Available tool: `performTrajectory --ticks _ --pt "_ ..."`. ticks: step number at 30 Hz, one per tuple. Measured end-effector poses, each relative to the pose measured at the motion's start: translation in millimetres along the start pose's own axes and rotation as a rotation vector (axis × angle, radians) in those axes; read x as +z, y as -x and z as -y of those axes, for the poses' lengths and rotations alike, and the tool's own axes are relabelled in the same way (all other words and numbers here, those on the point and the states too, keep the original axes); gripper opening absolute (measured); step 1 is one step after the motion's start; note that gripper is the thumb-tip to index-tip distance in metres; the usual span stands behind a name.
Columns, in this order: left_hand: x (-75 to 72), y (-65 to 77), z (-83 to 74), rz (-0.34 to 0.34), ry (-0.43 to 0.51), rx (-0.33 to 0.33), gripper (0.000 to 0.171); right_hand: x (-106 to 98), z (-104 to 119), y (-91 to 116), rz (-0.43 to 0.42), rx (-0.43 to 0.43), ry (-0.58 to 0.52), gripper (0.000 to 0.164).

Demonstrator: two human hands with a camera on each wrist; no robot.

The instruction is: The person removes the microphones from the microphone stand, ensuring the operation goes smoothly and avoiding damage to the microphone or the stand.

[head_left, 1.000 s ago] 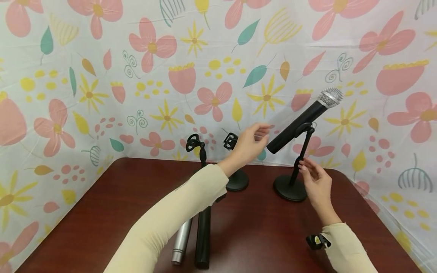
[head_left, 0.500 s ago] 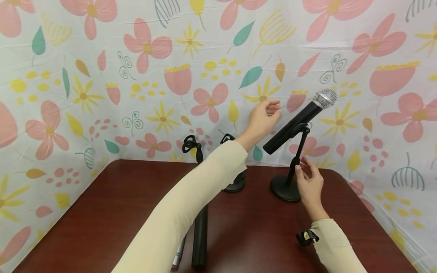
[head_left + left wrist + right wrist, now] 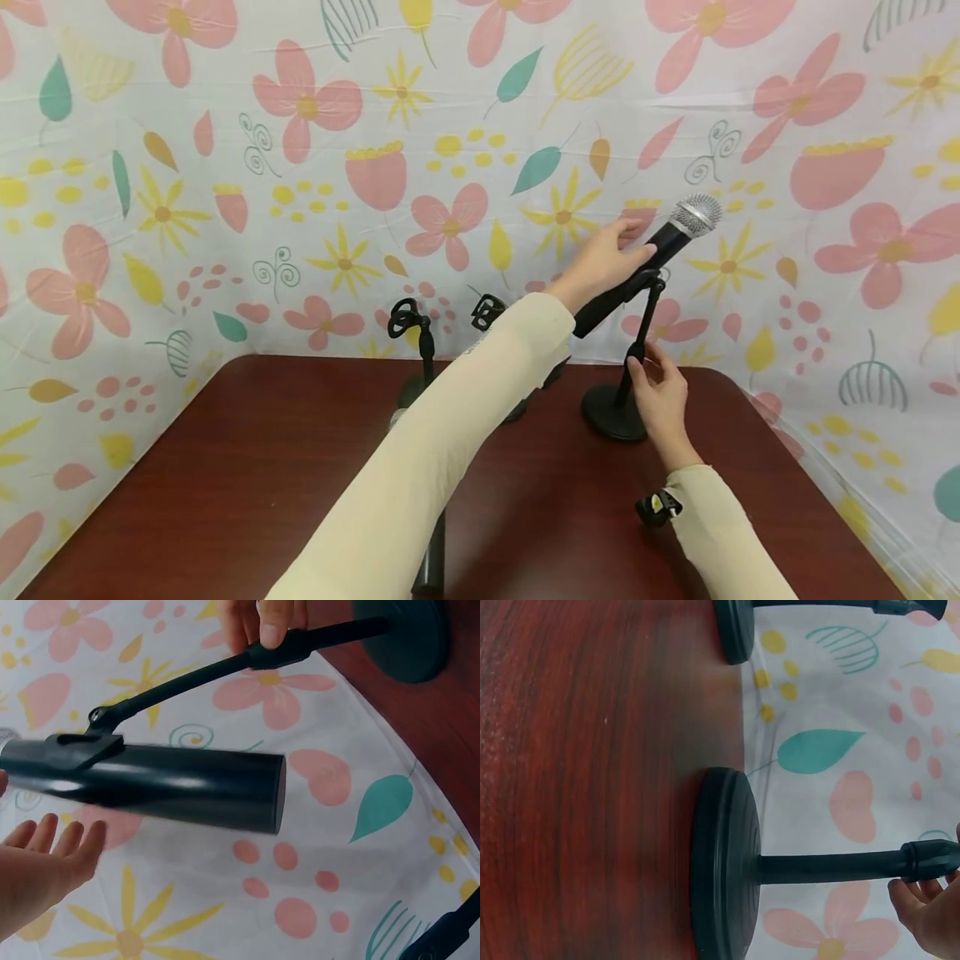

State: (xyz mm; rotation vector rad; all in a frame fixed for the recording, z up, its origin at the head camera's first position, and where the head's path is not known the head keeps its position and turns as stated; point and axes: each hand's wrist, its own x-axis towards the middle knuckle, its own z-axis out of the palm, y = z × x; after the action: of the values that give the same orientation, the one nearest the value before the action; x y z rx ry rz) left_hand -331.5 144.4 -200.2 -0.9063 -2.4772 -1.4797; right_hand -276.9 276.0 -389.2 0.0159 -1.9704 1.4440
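A black microphone (image 3: 670, 242) with a silver mesh head rests tilted in the clip of a desk microphone stand (image 3: 615, 414). My left hand (image 3: 607, 258) reaches to the microphone's body. Its fingers (image 3: 69, 840) are spread beside the barrel in the left wrist view, with a visible gap between them. My right hand (image 3: 663, 398) pinches the collar (image 3: 930, 859) partway up the stand's pole. Part of the microphone's barrel is hidden behind my left hand in the head view.
Two more stands with black clips, one clip (image 3: 405, 318) left and another clip (image 3: 489, 312) nearer the middle, stand on the brown table (image 3: 225, 483). My left sleeve partly covers a black microphone (image 3: 430, 567) lying in front. A flowered cloth (image 3: 450, 108) hangs behind.
My left hand has moved right and up, from left of the microphone to its barrel. The right hand stays at the stand's collar. The whole head view has shifted slightly.
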Motion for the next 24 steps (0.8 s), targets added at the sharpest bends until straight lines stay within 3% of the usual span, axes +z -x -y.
performTrajectory --ticks 3,9,17,24 --pt "5.9 -0.3 1.8 0.047 -0.059 0.013 0.051 1.8 -13.0 -5.6 -0.007 0.001 0.045 0.044" --pt "12.8 -1.4 2.9 0.057 -0.14 0.056 0.049 2.9 -19.2 -7.4 -0.016 0.011 0.136 0.041" --pt "5.4 3.7 3.5 0.057 -0.092 0.042 0.046 8.0 -19.2 -9.5 -0.064 -0.005 0.157 0.034" --pt "-4.3 9.0 7.8 0.07 -0.088 0.062 0.044 11.4 -17.1 -6.1 -0.042 -0.021 0.161 0.031"
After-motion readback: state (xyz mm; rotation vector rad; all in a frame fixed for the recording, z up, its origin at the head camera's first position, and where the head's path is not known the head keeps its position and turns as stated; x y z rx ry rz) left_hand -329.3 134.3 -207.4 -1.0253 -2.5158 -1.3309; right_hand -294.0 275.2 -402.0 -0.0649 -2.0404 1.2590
